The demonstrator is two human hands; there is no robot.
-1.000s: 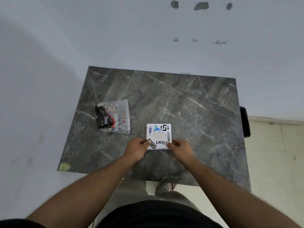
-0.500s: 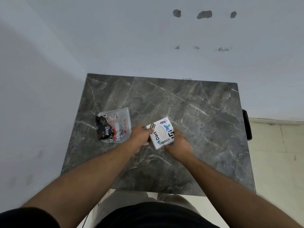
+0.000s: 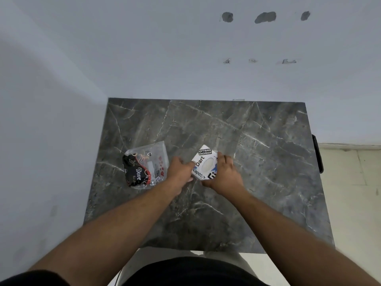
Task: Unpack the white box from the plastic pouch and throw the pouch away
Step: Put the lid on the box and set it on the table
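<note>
Both hands (image 3: pixel 180 171) (image 3: pixel 223 174) grip the white box (image 3: pixel 204 164); clear pouch (image 3: pixel 147 168) holds toiletries.

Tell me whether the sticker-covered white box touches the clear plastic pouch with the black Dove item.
Apart. The head view shows the left hand and bare marble between the white box and the pouch.

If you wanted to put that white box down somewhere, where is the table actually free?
The table is bare across its far half up to the wall and all along its right side. The near strip is bare too. It is crowded only left of centre, where the plastic pouch, both hands and the white box sit.
</note>
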